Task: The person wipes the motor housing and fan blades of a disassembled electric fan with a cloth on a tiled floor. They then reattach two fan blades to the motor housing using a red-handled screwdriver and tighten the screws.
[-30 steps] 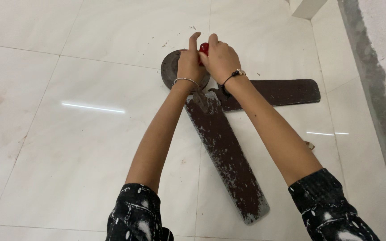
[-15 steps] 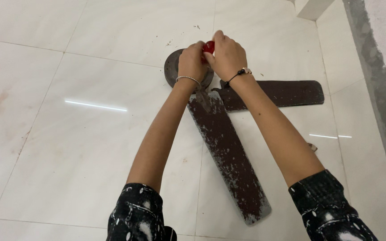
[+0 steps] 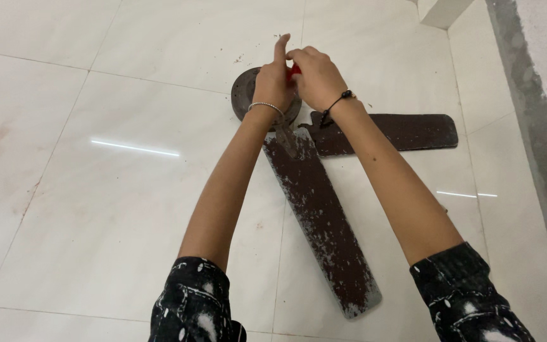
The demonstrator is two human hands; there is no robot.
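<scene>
subject: a dark ceiling fan motor hub [image 3: 243,95] lying flat on the white tiled floor [image 3: 115,209], toward the far edge of the floor as seen, slightly right of centre. two brown blades are at the hub. the near blade [image 3: 321,221] runs from the hub toward the near edge of the floor, its paint worn to grey at the tip and along its edges; its metal bracket [image 3: 286,138] meets the hub just below the left wrist. the far blade [image 3: 394,132] lies pointing toward the right edge, its root close to the hub.

hands: both are stacked over the hub. the left hand [image 3: 275,82] rests on the hub top, index finger raised straight up, the other fingers curled down; whether they grip anything cannot be told. the right hand [image 3: 314,77] is closed around a red-handled tool [image 3: 294,71], only a sliver of red showing between the hands. the tool tip and any fastener are hidden.

progress, as a judgement: work on the hub is in hand, not finished. both blades look still attached or at least in place; no loose screws can be made out, only small dark specks on the tile [image 3: 240,58] beyond the hub.

surroundings: a grey rough strip [image 3: 539,126] runs along the right edge of the floor, and a white block [image 3: 441,11] sits at the far right corner.
</scene>
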